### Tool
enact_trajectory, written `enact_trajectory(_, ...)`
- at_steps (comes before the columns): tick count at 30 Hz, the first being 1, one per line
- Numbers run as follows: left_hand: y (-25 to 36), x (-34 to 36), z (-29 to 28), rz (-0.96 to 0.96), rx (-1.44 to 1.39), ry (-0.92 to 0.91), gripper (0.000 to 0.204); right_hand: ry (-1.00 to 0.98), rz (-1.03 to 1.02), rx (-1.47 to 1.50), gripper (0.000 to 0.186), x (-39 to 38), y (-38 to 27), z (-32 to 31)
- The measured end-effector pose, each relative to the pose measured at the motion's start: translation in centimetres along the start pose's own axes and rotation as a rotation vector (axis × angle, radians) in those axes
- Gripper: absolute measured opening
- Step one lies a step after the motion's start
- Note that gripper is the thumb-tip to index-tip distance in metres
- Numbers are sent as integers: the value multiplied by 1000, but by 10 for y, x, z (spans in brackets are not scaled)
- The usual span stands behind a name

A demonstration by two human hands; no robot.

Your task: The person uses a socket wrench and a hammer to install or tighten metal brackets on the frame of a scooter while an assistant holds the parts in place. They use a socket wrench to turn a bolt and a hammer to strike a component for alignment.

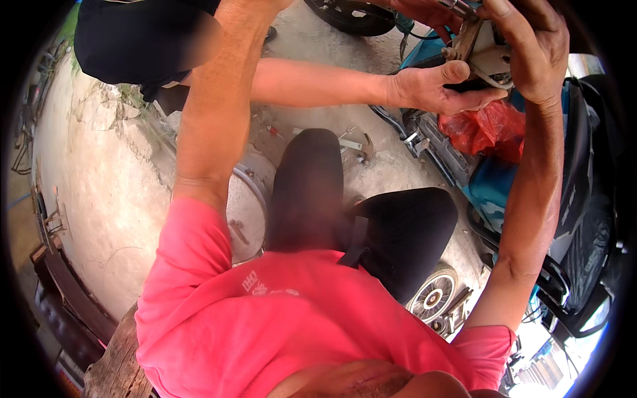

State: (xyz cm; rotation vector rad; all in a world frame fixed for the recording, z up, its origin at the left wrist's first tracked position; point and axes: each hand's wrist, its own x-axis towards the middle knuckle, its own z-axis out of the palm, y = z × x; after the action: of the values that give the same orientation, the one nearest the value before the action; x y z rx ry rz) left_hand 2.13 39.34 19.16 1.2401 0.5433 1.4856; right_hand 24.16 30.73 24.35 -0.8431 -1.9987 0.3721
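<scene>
My left hand (pixel 262 6) is mostly cut off by the top edge, its fingers hidden. My right hand (pixel 534 50) is at the top right with fingers curled onto a metal fitting (pixel 481 50) on a teal-and-black scooter (pixel 494 186). A co-worker's hand (pixel 431 89) reaches under the fitting from the left, thumb up. Their other hand (pixel 434 20) is at the upper part of it, near a silver piece (pixel 458 6). A crumpled red plastic bag (pixel 481 132) sits in the scooter below.
The co-worker's dark-clad body (pixel 133 46) is at upper left. A hammer (pixel 365 149) and small tools lie on the concrete beyond my knees. A round metal basin (pixel 255 186) is left of my legs, a spoked wheel (pixel 431 295) right. A wooden stump (pixel 113 358) stands at lower left.
</scene>
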Motion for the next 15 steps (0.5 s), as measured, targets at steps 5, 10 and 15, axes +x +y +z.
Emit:
enact_trajectory(5,-17,7,-10,98,-130,-98,31,-11,91,324,29,0,36,-24)
enact_trajectory(10,-13,5,-10,56,-154,-118,27,13,238,237,30,0,29,-30)
enact_trajectory(15,-8,2,-8,44,-150,-95,27,-32,361,486,29,-4,17,-24)
